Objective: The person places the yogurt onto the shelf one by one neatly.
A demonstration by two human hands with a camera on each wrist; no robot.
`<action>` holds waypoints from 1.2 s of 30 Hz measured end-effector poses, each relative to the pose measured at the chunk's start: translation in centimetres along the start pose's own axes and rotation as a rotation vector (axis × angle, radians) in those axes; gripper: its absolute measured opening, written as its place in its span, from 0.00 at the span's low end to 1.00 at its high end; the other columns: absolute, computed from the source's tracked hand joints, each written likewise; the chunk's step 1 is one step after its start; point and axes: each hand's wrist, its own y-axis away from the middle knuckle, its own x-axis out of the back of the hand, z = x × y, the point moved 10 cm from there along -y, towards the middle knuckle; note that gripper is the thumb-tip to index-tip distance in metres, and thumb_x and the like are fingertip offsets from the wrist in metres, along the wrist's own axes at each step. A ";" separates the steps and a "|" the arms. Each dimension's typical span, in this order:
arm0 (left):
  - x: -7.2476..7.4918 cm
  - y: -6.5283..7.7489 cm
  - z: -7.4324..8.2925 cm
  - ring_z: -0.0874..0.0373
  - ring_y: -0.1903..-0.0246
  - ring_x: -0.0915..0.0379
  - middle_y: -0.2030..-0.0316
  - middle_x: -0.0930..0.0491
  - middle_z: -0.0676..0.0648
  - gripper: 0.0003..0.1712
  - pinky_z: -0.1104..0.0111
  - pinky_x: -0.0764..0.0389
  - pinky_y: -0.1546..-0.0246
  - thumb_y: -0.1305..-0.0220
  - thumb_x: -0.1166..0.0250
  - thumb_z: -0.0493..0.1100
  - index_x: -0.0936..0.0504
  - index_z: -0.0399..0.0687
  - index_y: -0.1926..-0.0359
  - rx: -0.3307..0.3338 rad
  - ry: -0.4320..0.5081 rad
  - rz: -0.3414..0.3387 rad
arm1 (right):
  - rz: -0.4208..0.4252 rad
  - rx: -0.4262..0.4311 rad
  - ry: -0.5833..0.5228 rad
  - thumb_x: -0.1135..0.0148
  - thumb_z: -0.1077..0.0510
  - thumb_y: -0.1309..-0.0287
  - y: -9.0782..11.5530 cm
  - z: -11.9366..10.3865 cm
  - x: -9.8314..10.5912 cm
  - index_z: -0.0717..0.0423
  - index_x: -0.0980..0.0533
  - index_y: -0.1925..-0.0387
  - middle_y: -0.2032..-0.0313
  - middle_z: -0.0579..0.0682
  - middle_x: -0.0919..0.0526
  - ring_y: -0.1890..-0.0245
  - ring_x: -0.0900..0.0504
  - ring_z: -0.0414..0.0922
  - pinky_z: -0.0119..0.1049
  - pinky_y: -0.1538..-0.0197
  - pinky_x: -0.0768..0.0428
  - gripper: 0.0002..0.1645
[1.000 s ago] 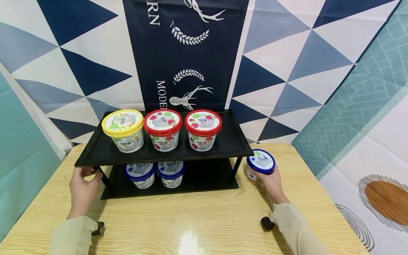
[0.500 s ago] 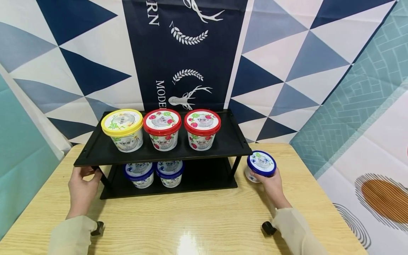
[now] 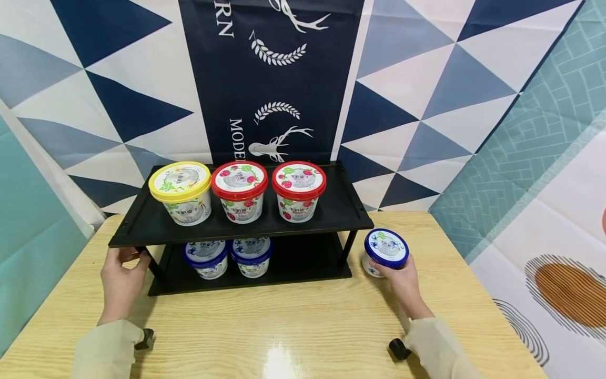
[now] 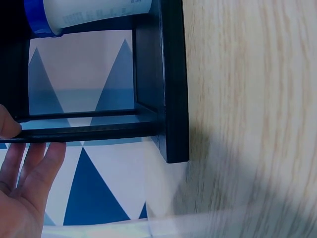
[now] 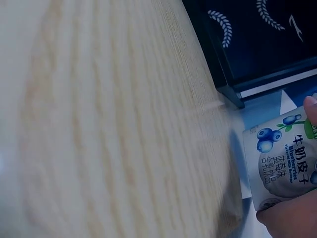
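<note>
To the right of a black two-tier shelf (image 3: pixel 338 202), my right hand (image 3: pixel 403 284) grips a white tub with a blue lid (image 3: pixel 386 247). Blueberries are printed on the side of this tub (image 5: pixel 285 158) in the right wrist view. My left hand (image 3: pixel 122 284) pinches the shelf's left front post (image 4: pixel 89 133) between thumb and fingers. On the upper tier stand a yellow-lidded tub (image 3: pixel 181 192) and two red-lidded tubs, one in the middle (image 3: pixel 240 192) and one on the right (image 3: pixel 299 191). Two blue-lidded tubs (image 3: pixel 205 258) sit below, partly hidden by the upper board.
The shelf stands on a light wooden table (image 3: pixel 265 331), close to a patterned backdrop (image 3: pixel 274 68). The lower tier's right half (image 3: pixel 307 260) is bare black board. A black camera mount (image 3: pixel 399 348) sits at my right wrist, another (image 3: pixel 144 339) at my left.
My right hand has come slightly toward me with the blue-lidded tub, and the lid tilts a little more into view. My left hand stays on the post.
</note>
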 end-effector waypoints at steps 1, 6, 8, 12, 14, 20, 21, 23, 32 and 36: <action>0.0 0.0 0.1 0.84 0.67 0.37 0.68 0.36 0.76 0.20 0.82 0.34 0.64 0.43 0.40 0.30 0.28 0.42 0.49 -0.003 0.005 0.001 | -0.002 -0.002 0.004 0.27 0.54 0.55 0.1 0.0 0.0 0.55 0.59 0.28 0.30 0.58 0.46 0.30 0.46 0.53 0.49 0.28 0.48 0.63; 0.1 0.0 0.3 0.85 0.67 0.37 0.68 0.35 0.75 0.19 0.82 0.34 0.64 0.43 0.41 0.30 0.29 0.39 0.49 -0.020 0.022 0.002 | -0.015 -0.011 0.015 0.27 0.52 0.55 0.7 0.0 -0.2 0.55 0.60 0.28 0.30 0.58 0.47 0.30 0.47 0.54 0.50 0.28 0.48 0.64; 0.1 0.0 0.3 0.85 0.67 0.37 0.68 0.35 0.75 0.19 0.82 0.34 0.64 0.43 0.41 0.30 0.28 0.40 0.49 -0.023 0.020 0.004 | -0.016 -0.011 0.020 0.26 0.52 0.56 0.9 -0.1 -0.3 0.55 0.59 0.28 0.30 0.59 0.46 0.30 0.47 0.54 0.50 0.28 0.48 0.64; 0.1 0.0 0.2 0.84 0.67 0.37 0.69 0.36 0.76 0.19 0.84 0.35 0.64 0.43 0.41 0.30 0.28 0.42 0.49 -0.017 0.007 0.010 | -0.017 -0.004 0.014 0.26 0.53 0.56 1.5 -0.5 -0.6 0.55 0.58 0.28 0.31 0.58 0.44 0.31 0.45 0.52 0.49 0.28 0.47 0.63; 0.1 -0.1 0.1 0.84 0.67 0.37 0.69 0.36 0.76 0.19 0.84 0.35 0.65 0.43 0.40 0.31 0.28 0.42 0.49 -0.014 0.003 0.010 | -0.017 -0.002 0.011 0.26 0.54 0.56 1.7 -0.7 -0.8 0.55 0.57 0.28 0.32 0.58 0.43 0.31 0.44 0.52 0.48 0.29 0.47 0.62; 0.1 -0.1 0.0 0.84 0.67 0.37 0.68 0.35 0.76 0.19 0.83 0.34 0.64 0.43 0.40 0.30 0.28 0.41 0.49 -0.020 0.013 0.011 | -0.025 0.005 0.006 0.27 0.55 0.55 2.4 -1.0 -1.4 0.54 0.56 0.28 0.32 0.58 0.42 0.32 0.43 0.51 0.48 0.29 0.46 0.61; 0.1 -0.1 0.0 0.84 0.67 0.37 0.68 0.35 0.76 0.19 0.83 0.34 0.64 0.44 0.40 0.30 0.28 0.41 0.50 -0.023 0.014 0.013 | -0.023 0.011 -0.004 0.27 0.56 0.55 2.5 -1.1 -1.5 0.54 0.55 0.28 0.33 0.57 0.41 0.32 0.43 0.51 0.48 0.29 0.45 0.60; 0.1 -0.1 0.0 0.84 0.67 0.37 0.68 0.35 0.76 0.19 0.83 0.34 0.64 0.44 0.40 0.30 0.28 0.41 0.50 -0.026 0.015 0.016 | -0.016 0.016 -0.010 0.27 0.57 0.55 2.6 -1.3 -1.6 0.54 0.54 0.29 0.33 0.57 0.40 0.33 0.42 0.51 0.47 0.30 0.45 0.59; 0.1 0.0 0.1 0.84 0.67 0.37 0.68 0.35 0.76 0.19 0.83 0.34 0.64 0.44 0.40 0.30 0.28 0.41 0.50 -0.019 0.016 0.014 | -0.032 0.005 -0.032 0.27 0.58 0.55 3.6 -1.6 -2.3 0.53 0.55 0.28 0.33 0.58 0.42 0.33 0.43 0.52 0.48 0.30 0.44 0.60; 0.1 0.0 0.1 0.84 0.67 0.36 0.68 0.35 0.76 0.19 0.84 0.34 0.64 0.44 0.40 0.30 0.28 0.40 0.50 -0.029 0.026 0.018 | -0.043 0.004 -0.043 0.27 0.58 0.56 3.8 -1.6 -2.6 0.54 0.54 0.29 0.33 0.57 0.41 0.33 0.42 0.51 0.48 0.30 0.43 0.59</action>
